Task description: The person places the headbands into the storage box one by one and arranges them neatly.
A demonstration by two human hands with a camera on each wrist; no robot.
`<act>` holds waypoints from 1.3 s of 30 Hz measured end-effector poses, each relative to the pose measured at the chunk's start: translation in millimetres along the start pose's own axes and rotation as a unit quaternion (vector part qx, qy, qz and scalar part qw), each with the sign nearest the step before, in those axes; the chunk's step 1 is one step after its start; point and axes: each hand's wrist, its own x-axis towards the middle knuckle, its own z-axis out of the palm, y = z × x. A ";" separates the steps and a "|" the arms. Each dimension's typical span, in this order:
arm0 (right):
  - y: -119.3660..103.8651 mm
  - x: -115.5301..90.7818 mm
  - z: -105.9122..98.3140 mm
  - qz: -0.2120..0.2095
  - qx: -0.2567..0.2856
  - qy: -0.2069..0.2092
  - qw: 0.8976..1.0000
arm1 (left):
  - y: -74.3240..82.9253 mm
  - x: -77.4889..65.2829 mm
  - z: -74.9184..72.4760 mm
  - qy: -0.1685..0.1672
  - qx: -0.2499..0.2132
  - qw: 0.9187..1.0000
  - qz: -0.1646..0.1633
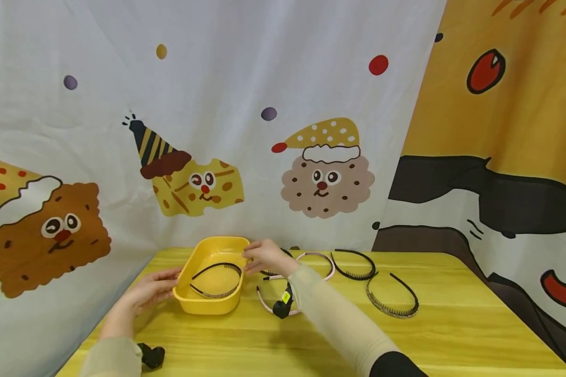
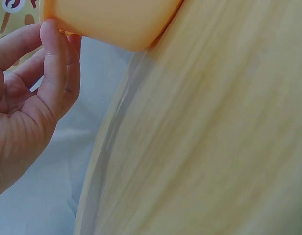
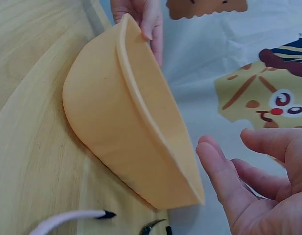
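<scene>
A yellow plastic basin (image 1: pixel 212 306) stands on the left part of the table, with a dark toothed headband (image 1: pixel 217 296) lying inside it. My left hand (image 1: pixel 153 288) holds the basin's left rim, its fingertips at the edge in the left wrist view. My right hand (image 1: pixel 269 256) is by the opposite rim. In the right wrist view, its fingers (image 3: pixel 217 171) are spread and a small gap separates them from the basin wall. A pink headband (image 1: pixel 331 269) lies beyond my right wrist, and another pink headband (image 1: pixel 264 301) is partly hidden beneath the forearm.
A black headband (image 1: pixel 358 277) and a brown-and-black headband (image 1: pixel 391 311) lie further right on the wooden table (image 1: pixel 462 324). Another dark headband (image 1: pixel 286 252) is mostly hidden behind my right hand. A printed cartoon curtain (image 1: pixel 245 68) hangs along the table's back and left edges.
</scene>
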 end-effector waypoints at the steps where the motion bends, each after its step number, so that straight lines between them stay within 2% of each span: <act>1: -0.6 -4.0 -3.8 0.000 0.002 0.002 1.000 | 0.6 0.5 0.2 -0.003 0.004 1.000 0.001; 5: 5.9 -20.1 -19.5 -0.005 0.013 0.011 1.000 | 0.5 1.8 0.1 -0.013 0.013 1.000 0.005; 12: 24.9 -58.8 -45.7 -0.012 0.007 0.017 1.000 | -0.6 1.7 -3.3 -0.019 -0.008 1.000 0.002; 17: 36.7 -85.8 -65.9 -0.016 0.007 0.045 0.999 | 0.1 0.5 -2.0 -0.025 -0.008 1.000 0.011; 25: 55.3 -127.1 -102.9 -0.014 0.008 0.081 0.997 | 2.6 0.9 0.3 -0.022 -0.014 1.000 -0.002; 32: 62.8 -163.6 -146.7 -0.018 0.005 0.119 0.993 | 4.3 -0.5 1.0 -0.026 -0.016 1.000 0.002; 39: 72.4 -199.0 -198.0 0.004 0.001 0.191 0.982 | 3.0 -0.2 -0.2 -0.034 -0.035 0.999 -0.001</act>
